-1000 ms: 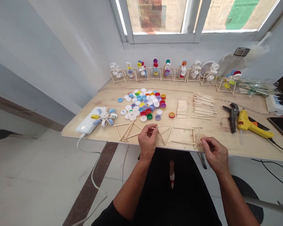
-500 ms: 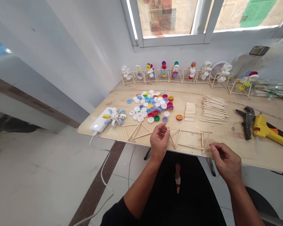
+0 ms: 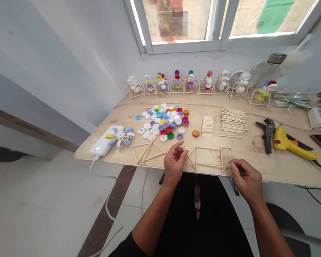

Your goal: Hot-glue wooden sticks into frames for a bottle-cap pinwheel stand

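My left hand (image 3: pixel 174 162) is at the table's front edge, its thumb and fingers curled together beside the left end of a stick frame (image 3: pixel 209 165); what lies between the fingertips is too small to make out. To the right of that frame hovers my right hand (image 3: pixel 246 178), thumb and index finger pinched together, with any held thing hidden. Triangular stick frames (image 3: pixel 144 153) lie left of my left hand. Beyond the hands are a heap of coloured bottle caps (image 3: pixel 166 119), a bundle of short sticks (image 3: pixel 207 126) and a pile of longer sticks (image 3: pixel 233 121).
A cap wheel (image 3: pixel 121 136) leans on a white power strip (image 3: pixel 103 144) at the left. Black pliers (image 3: pixel 268 135) and a yellow glue gun (image 3: pixel 290 145) lie at the right. Several finished stick-and-cap models (image 3: pixel 177 84) line the wall, near a small fan (image 3: pixel 237 79).
The view has shifted slightly, showing more of the table's right side. Both hands keep nearly the same pose over the table; the frames and caps have not moved.
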Demonstrator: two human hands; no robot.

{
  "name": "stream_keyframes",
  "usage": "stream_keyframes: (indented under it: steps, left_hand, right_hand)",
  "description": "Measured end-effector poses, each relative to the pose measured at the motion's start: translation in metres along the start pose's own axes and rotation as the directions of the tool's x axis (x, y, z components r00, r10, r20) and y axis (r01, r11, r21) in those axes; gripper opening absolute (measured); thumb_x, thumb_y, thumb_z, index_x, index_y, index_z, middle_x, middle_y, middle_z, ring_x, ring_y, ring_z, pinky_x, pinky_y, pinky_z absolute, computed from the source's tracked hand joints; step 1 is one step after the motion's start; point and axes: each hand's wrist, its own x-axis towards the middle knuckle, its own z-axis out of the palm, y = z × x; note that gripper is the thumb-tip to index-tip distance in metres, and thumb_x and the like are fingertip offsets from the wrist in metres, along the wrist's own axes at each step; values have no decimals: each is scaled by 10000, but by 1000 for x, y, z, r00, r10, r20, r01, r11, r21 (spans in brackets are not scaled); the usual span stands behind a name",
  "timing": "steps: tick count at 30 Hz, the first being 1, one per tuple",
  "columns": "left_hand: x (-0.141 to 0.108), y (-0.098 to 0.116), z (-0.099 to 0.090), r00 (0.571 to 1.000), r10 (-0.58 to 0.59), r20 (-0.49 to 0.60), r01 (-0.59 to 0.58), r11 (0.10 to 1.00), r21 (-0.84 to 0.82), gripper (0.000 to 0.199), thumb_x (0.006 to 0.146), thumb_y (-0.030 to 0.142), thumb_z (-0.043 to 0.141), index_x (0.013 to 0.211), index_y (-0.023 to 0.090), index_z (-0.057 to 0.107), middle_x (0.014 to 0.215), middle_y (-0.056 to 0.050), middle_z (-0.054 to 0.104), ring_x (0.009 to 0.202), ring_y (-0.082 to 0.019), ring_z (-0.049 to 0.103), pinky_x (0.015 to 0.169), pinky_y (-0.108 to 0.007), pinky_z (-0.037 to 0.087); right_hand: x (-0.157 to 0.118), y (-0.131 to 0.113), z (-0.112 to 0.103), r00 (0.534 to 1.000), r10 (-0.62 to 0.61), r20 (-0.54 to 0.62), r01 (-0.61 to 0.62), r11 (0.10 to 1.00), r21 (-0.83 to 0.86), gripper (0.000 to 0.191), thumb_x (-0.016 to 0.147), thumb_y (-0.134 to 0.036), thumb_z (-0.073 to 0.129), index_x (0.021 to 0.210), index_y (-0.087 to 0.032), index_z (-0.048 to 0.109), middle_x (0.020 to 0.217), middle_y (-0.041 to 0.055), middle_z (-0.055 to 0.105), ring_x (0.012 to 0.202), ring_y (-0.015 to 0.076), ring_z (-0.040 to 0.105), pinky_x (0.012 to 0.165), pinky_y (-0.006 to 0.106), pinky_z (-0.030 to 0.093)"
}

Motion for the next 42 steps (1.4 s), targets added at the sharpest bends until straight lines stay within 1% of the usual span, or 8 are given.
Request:
stream_keyframes:
  steps: [4,8,15,21,29,36,39,42]
  left_hand:
    - [-1,4,0,998,-23,57,24,999,-20,421,728,319,696,1116,175,618,719,22,576,700,-100,605,669,-206,468]
    - [-2,4,-1,995,-36,95,37,999,-7,444,735,329,697,1134,158,605,725,10,616,719,-113,622,689,-220,472]
    - [-3,5,-4,985,-23,171,25,1000,-12,458,779,325,655,1193,156,555,864,-56,692,889,-166,658,840,-286,492]
    - [-3,5,-7,973,-28,229,34,999,-22,449,803,304,625,1215,154,527,964,-98,706,976,-195,652,886,-316,489]
    - [-3,4,-8,974,-40,223,46,999,-22,451,798,319,632,1204,148,535,941,-102,720,956,-198,663,899,-328,489]
    - [-3,5,-8,973,-57,226,68,997,-38,424,792,331,638,1163,145,550,946,-108,727,926,-193,674,896,-326,490]
    - [-3,6,-7,975,-63,215,73,996,-40,401,776,333,657,1120,147,570,909,-100,732,894,-191,682,874,-319,498]
    - [-3,8,-6,975,-70,210,84,995,-58,336,763,313,670,1046,147,598,872,-88,733,864,-185,687,855,-308,504]
  right_hand:
    - [1,-1,0,1000,-14,-1,14,1000,8,194,864,-345,510,805,-202,627,752,17,673,675,148,612,659,266,475]
    - [2,-2,-1,999,-35,-10,35,999,8,209,865,-344,496,785,-204,628,729,18,674,658,147,615,654,266,477]
    - [1,1,0,999,-35,4,35,999,2,201,866,-340,494,792,-203,622,740,23,674,674,154,620,669,274,477]
    - [1,-2,-1,1000,-30,2,30,1000,10,198,873,-333,494,784,-202,613,744,22,674,687,156,619,682,278,467]
    - [0,1,1,999,-35,-2,35,999,7,196,869,-341,497,798,-202,616,745,24,672,673,153,612,666,277,467]
    - [2,-1,-1,999,-35,-6,35,999,0,212,869,-348,490,785,-202,620,748,24,677,673,154,615,663,276,468]
    - [2,-1,0,999,-34,-13,34,999,-3,215,867,-348,490,781,-204,625,731,19,675,663,151,615,656,272,467]
    - [2,0,0,999,-31,-9,31,999,-10,216,864,-352,492,786,-204,629,735,17,678,658,148,617,652,267,467]
